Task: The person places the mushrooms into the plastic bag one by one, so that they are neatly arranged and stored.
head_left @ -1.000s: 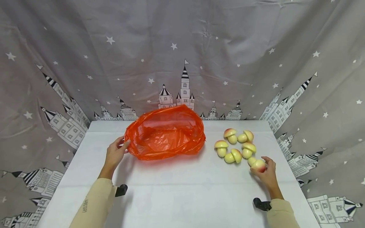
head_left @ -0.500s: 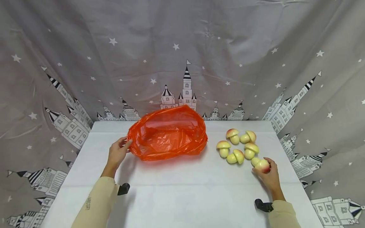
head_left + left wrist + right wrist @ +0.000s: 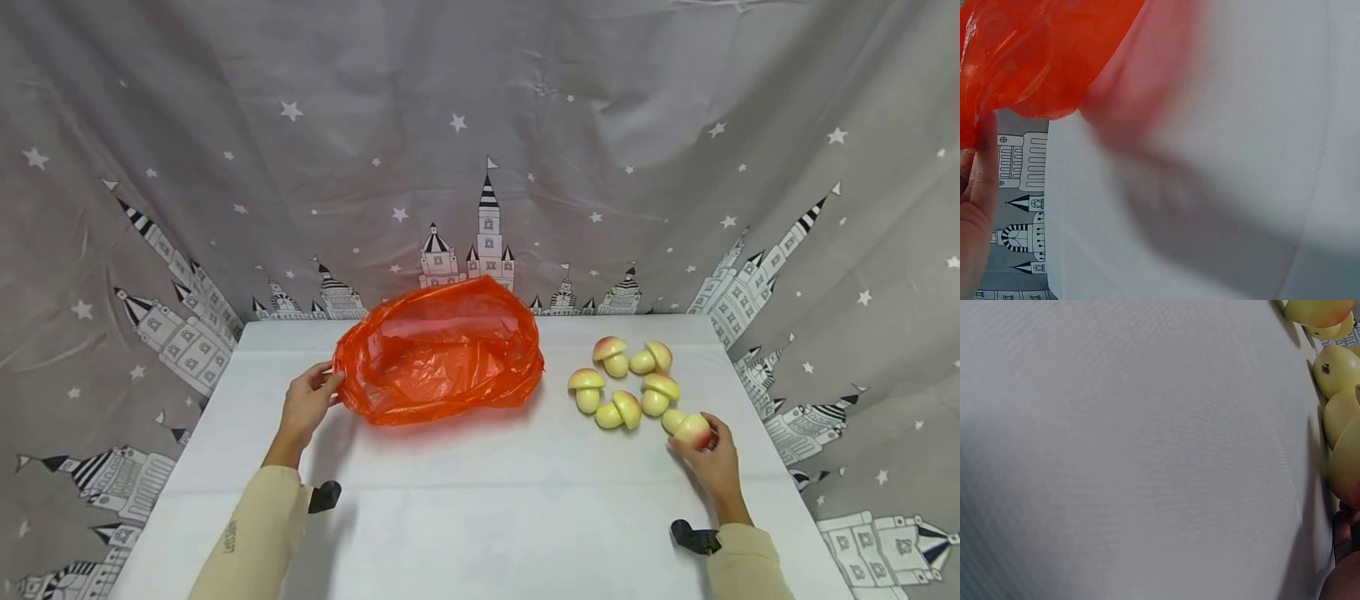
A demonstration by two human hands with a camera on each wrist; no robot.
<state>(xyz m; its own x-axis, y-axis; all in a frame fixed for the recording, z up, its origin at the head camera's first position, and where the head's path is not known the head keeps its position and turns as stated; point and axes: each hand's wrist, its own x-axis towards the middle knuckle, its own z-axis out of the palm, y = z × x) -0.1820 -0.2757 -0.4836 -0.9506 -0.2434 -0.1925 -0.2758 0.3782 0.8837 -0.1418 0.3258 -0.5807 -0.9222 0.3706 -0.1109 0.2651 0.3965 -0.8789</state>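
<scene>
The left hand (image 3: 306, 408) pinches the left edge of an orange-red plastic bag (image 3: 442, 371), thumb in front and fingers partly hidden behind; the bag lies left of centre towards the far side of the white-covered bench (image 3: 487, 525), its mouth spread wide towards the viewer; the right hand (image 3: 716, 461) grips a mushroom (image 3: 693, 431) by its yellow-and-red cap, thumb and fingers curved round it, the pale stem pointing away to the far left; whether this mushroom touches the bench I cannot tell; five more mushrooms lie in a loose cluster between it and the bag, the nearest mushroom (image 3: 656, 395) just beside the gripped one's stem; both sleeves (image 3: 251, 533) are cream, with a black device (image 3: 325, 497) at each wrist; behind hangs a grey curtain (image 3: 480, 75) printed with stars and castles.
</scene>
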